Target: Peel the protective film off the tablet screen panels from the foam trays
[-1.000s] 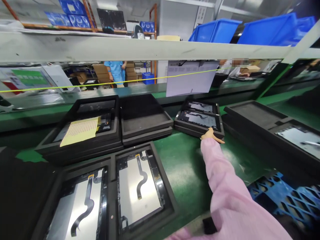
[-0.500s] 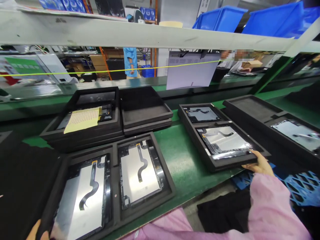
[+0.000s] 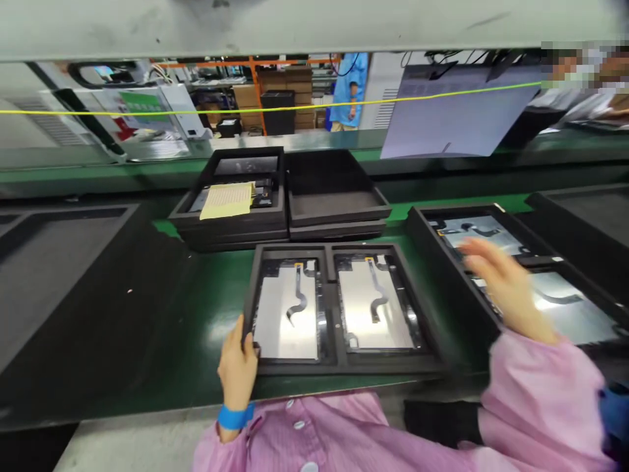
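My left hand (image 3: 238, 364) wears a blue wristband and grips the left edge of a black foam tray (image 3: 344, 369) in the middle of the bench. Two flat display panels, a left one (image 3: 278, 295) and a right one (image 3: 361, 288), lie in its compartments with silvery backs up and dark curved ribbon cables. My right hand (image 3: 508, 292), blurred, is over a second foam tray (image 3: 430, 252) on the right, fingers stretched out with nothing visible in them. That tray also holds panels, partly hidden by the hand.
Foam trays are stacked at the back, one with a yellow sheet (image 3: 228, 198) on a panel. Another dark foam tray (image 3: 78, 262) is at the left and one (image 3: 590, 203) at far right. A white shelf beam (image 3: 295, 26) crosses overhead; people stand beyond the bench.
The two-panel tray has been shifted right and straightened on the bench, with my left hand still at its left edge. My right hand has let go of the right tray's near edge and risen.
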A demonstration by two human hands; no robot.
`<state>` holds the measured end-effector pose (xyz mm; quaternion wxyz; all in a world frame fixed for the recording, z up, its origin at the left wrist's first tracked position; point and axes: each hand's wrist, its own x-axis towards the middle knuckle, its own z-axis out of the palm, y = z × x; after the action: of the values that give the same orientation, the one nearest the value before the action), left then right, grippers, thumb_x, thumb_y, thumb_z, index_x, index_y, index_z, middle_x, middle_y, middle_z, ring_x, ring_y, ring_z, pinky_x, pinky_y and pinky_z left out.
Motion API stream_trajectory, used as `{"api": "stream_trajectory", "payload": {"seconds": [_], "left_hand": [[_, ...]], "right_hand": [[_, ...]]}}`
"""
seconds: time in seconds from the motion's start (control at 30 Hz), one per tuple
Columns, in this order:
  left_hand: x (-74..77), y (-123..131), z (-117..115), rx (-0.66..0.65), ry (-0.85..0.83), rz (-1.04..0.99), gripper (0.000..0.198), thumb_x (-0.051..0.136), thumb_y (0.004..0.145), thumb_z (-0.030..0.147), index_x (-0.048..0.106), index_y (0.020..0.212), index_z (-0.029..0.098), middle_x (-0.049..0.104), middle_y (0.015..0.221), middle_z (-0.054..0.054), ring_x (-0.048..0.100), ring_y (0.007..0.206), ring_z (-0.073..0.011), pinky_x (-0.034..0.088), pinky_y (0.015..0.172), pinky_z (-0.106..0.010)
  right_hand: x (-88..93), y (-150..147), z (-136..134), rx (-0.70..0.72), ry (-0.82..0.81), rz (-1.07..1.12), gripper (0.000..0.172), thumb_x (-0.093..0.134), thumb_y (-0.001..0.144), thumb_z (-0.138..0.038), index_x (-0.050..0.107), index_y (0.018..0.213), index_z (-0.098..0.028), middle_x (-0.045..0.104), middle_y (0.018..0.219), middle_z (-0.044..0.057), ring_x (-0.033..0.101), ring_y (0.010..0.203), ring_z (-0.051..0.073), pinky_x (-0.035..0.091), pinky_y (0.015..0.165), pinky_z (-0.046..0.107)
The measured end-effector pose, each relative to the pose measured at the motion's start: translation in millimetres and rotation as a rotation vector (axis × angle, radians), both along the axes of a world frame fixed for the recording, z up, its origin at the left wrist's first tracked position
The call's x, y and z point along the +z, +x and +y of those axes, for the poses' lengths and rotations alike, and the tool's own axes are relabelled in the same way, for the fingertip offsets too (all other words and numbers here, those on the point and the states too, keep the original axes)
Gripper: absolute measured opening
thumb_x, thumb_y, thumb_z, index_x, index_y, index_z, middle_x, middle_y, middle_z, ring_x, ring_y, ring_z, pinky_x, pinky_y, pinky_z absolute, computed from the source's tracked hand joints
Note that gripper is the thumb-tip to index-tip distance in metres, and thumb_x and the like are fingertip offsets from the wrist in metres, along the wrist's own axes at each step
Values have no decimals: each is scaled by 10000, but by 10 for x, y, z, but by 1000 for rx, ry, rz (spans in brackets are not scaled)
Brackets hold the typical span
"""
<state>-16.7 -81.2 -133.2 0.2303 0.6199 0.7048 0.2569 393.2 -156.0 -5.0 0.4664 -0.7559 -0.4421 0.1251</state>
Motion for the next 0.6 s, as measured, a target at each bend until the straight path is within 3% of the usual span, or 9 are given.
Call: {"api": "stream_trajectory", "payload": {"seconds": [0.1, 0.2, 0.3, 0.43, 0.6], "left_hand": [[3, 67, -58, -128, 21, -81, 498, 388, 908, 336, 501, 1329, 95, 580, 1303, -176, 539, 1217, -300, 406, 1043, -435], [102, 72, -26, -171, 84, -148, 465, 396, 914, 345, 519, 1297, 111, 568, 1313, -162, 525, 1227, -262, 393, 1058, -412], [202, 66, 31, -182, 134, -194, 427, 396, 919, 335, 543, 1259, 123, 567, 1305, -160, 518, 1223, -252, 389, 1053, -424], [243, 70, 75, -199, 128, -261, 358, 432, 908, 306, 600, 1189, 160, 622, 1235, -136, 566, 1165, -250, 419, 1019, -433], [241, 85, 132, -200, 110, -363, 319, 471, 879, 258, 635, 1136, 162, 651, 1202, -126, 588, 1131, -245, 419, 1018, -434]], "right_hand": [[-366, -640, 608, 469, -133, -80, 241, 662, 788, -160, 684, 998, -276, 642, 1097, 8, 587, 1047, 176, 429, 1022, 324], [-671, -1152, 1072, 696, -176, -216, 256, 665, 812, -231, 654, 1067, -248, 595, 1193, 33, 532, 1140, 201, 405, 1043, 380], [-862, -1372, 1351, 682, -210, -359, 278, 598, 888, -315, 593, 1117, -159, 542, 1219, 93, 485, 1170, 232, 372, 1037, 483], [-1012, -1409, 1539, 579, -249, -478, 336, 582, 898, -401, 572, 1121, -150, 531, 1185, 94, 492, 1126, 231, 392, 1003, 478], [-1111, -1433, 1725, 507, -263, -517, 316, 608, 867, -437, 590, 964, -137, 559, 1073, 82, 481, 1111, 236, 344, 1017, 490]]}}
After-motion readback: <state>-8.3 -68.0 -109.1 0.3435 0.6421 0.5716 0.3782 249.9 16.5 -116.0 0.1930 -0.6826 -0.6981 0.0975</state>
